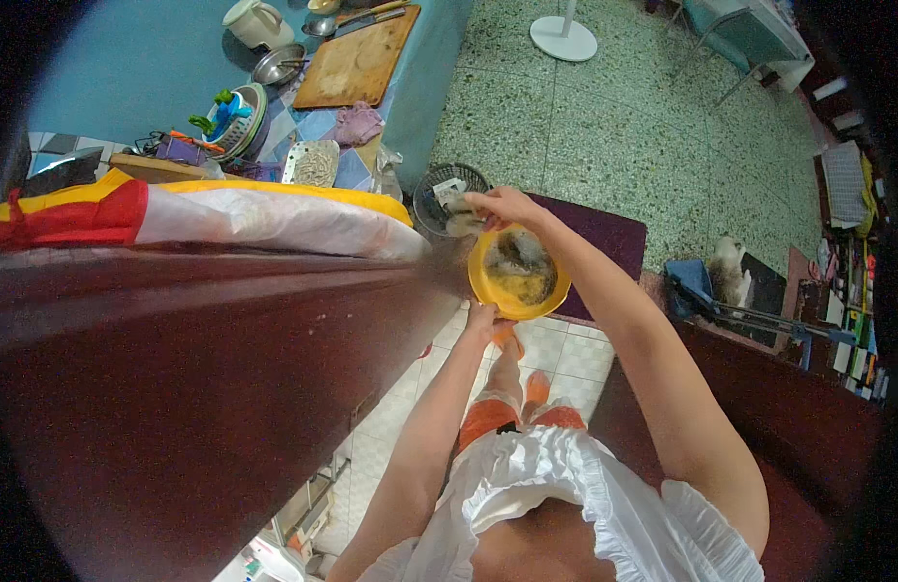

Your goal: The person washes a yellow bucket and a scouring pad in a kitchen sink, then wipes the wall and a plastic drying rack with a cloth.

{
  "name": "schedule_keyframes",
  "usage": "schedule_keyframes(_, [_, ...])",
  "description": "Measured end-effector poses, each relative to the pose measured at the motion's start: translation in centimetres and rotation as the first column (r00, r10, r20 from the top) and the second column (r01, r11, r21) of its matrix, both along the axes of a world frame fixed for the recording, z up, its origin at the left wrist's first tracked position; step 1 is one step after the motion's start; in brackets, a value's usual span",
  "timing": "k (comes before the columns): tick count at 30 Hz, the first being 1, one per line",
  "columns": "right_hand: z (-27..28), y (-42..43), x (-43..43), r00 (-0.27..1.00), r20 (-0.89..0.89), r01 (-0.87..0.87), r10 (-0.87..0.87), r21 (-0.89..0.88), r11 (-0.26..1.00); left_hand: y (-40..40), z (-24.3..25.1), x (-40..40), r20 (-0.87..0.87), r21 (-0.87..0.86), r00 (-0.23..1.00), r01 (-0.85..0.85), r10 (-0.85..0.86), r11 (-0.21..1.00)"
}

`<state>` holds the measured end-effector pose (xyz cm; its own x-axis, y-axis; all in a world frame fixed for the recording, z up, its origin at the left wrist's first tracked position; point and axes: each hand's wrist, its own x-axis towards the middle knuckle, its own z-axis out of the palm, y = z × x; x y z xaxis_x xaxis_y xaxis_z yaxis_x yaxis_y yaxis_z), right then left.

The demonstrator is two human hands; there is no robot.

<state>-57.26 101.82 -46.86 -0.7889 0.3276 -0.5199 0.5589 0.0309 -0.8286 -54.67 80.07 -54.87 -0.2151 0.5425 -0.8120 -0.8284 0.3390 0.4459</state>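
Observation:
My left hand grips the near rim of a round yellow container. Inside it lies grey, fluffy-looking matter, whose kind I cannot make out. Beyond the far rim, my right hand pinches a pale grey clump between its fingers. That clump hangs over the near edge of a dark mesh waste basket, which has some white and dark litter in it.
Left of the hands stands a dark red-brown door or panel with cloth along its top. A tiled counter holds a wooden cutting board and a dish of pale strips. A purple mat and a cat are on the right.

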Motion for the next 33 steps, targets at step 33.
schedule_keyframes(33, [7.6, -29.5, 13.0, 0.760, -0.176, -0.617, 0.625, 0.106, 0.780, -32.1, 16.2, 12.6, -0.188, 0.106, 0.856, -0.469, 0.481, 0.877])
